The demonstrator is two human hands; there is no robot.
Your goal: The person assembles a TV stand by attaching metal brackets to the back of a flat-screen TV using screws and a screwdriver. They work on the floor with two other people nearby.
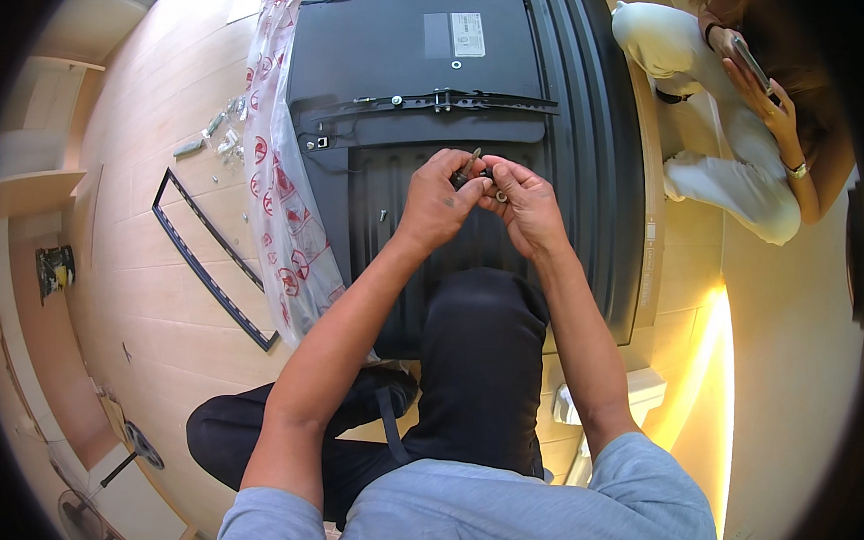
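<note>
Both my hands meet above the back of a large black flat-screen television (412, 233). My left hand (434, 203) is closed on a small dark piece of hardware (459, 180) with a brass-coloured tip; its exact kind is too small to tell. Pinched in my right hand (525, 205) is a small ring-shaped metal piece (501, 197), like a washer or nut. The fingertips nearly touch. Below and left of them, a loose screw (383, 215) lies on the panel. Across the panel's upper part runs a black mounting bracket (442, 101), and a pale washer (456, 65) sits above it.
Clear plastic wrap with red marks (277, 199) lines the television's left side. On the floor lie a black bracket frame (208, 259) and small bags of hardware (227, 134). At the right a seated person (730, 98) holds a phone (756, 68). A fan (84, 518) stands lower left.
</note>
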